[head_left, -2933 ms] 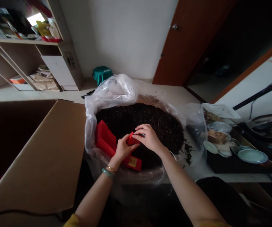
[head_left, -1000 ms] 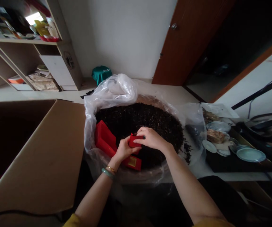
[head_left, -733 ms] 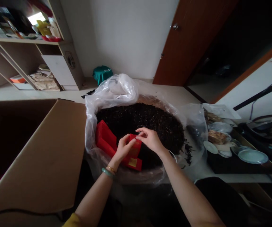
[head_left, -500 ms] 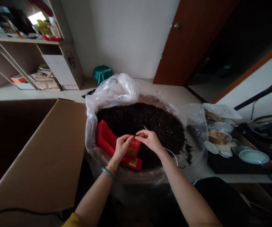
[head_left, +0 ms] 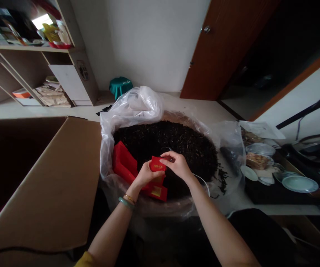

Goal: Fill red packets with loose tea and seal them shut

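A clear plastic bag (head_left: 137,107) lines a big round container heaped with dark loose tea leaves (head_left: 173,142). A stack of flat red packets (head_left: 123,165) leans inside its left edge. My left hand (head_left: 146,176) grips a small red packet (head_left: 157,165) from below, over the near part of the heap. My right hand (head_left: 176,165) pinches the packet's top edge with its fingertips. A green bangle and a gold one sit on my left wrist.
An open cardboard box (head_left: 51,185) stands at my left. To the right lie plates and dishes (head_left: 297,183) with food scraps, plus a dark pot. Wooden shelves (head_left: 37,66) stand far left, a brown door (head_left: 221,48) behind, and a green bag (head_left: 120,86) on the floor.
My right hand lifted off the tea heap and came to the packet's top edge. My left hand turned the small red packet upright while the stack stayed still.
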A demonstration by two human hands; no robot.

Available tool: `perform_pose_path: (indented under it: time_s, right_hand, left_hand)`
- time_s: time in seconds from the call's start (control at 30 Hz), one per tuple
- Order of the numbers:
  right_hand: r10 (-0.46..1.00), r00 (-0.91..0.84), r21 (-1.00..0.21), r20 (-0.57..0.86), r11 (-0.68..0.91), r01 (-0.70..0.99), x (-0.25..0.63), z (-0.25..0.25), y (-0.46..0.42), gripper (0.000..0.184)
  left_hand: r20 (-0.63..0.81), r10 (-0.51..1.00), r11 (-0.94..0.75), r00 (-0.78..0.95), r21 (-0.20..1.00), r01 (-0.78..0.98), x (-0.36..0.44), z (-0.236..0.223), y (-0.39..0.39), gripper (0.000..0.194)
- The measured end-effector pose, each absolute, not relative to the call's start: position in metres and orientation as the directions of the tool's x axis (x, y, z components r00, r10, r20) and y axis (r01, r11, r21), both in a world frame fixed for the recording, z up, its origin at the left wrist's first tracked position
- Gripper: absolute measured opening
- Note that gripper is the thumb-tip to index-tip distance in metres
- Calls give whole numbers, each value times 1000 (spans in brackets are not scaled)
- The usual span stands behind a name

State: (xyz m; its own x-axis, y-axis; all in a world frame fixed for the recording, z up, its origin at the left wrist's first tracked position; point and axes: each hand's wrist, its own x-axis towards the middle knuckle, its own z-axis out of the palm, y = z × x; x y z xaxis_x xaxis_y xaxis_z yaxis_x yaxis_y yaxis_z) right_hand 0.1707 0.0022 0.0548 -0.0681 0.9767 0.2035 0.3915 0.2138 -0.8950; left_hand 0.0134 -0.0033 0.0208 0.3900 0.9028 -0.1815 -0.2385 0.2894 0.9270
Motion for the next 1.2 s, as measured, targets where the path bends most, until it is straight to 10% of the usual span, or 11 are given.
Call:
perform_pose_path:
  time_s: [0.33, 1.2]
  right_hand:
    - [926, -362, -796, 110, 300, 526, 183, 81, 4, 26]
    - [965, -227, -797, 132, 240, 555, 171, 71, 3, 8]
  left_hand:
    - [-143, 915, 198, 376, 974, -112, 14, 25, -3, 43]
    - [-187, 872, 267, 453, 956, -119, 12, 21, -4, 40]
